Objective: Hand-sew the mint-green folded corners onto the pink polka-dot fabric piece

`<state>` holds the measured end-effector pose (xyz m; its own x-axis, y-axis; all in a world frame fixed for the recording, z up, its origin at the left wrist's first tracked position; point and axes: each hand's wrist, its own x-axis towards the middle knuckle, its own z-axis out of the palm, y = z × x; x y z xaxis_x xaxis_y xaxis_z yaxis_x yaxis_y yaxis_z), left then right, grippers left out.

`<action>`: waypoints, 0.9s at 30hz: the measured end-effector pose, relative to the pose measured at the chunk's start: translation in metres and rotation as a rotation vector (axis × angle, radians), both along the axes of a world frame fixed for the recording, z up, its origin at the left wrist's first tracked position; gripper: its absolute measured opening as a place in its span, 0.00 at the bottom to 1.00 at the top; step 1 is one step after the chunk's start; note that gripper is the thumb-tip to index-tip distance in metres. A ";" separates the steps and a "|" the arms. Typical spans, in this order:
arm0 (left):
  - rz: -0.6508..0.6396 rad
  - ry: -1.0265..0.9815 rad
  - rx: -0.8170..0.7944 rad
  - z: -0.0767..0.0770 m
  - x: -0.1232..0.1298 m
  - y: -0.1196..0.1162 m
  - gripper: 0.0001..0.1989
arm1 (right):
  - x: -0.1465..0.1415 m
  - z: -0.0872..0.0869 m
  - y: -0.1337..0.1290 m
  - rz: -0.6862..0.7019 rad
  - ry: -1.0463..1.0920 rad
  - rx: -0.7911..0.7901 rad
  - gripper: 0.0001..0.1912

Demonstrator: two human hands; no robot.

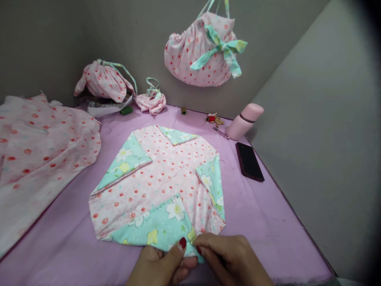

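Note:
A roughly octagonal piece of pink dotted cloth [157, 186] lies flat on the lilac-covered table [268, 222], with mint floral flaps folded in along its sides. My left hand [162, 264] and my right hand [229, 258] meet at its near edge. Both pinch the nearest mint floral flap [157, 228] between thumb and fingers, close to its corner. The fingers hide that corner of the cloth. A thin thread or needle may show by my right thumb, but it is too small to tell.
A large dotted pink cloth [38, 159] spreads at the left. Gathered pink bags [104, 81] sit at the back, and another bag [205, 49] hangs on the wall. To the right lie a pink flask [245, 121], scissors [220, 132] and a black phone [249, 161].

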<state>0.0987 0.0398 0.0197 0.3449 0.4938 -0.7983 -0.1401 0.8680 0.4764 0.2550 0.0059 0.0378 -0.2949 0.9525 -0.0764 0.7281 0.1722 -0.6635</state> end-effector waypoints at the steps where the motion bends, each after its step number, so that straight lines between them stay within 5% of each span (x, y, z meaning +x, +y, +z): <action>1: 0.000 -0.001 0.000 0.001 0.000 0.000 0.18 | 0.000 0.001 0.000 0.010 -0.007 -0.006 0.16; 15: -0.041 -0.027 0.026 -0.007 -0.002 -0.002 0.21 | -0.009 -0.006 -0.003 0.030 -0.307 0.172 0.13; 27: -0.060 -0.014 0.012 -0.006 -0.001 -0.001 0.20 | -0.006 -0.007 -0.001 -0.184 0.189 -0.075 0.10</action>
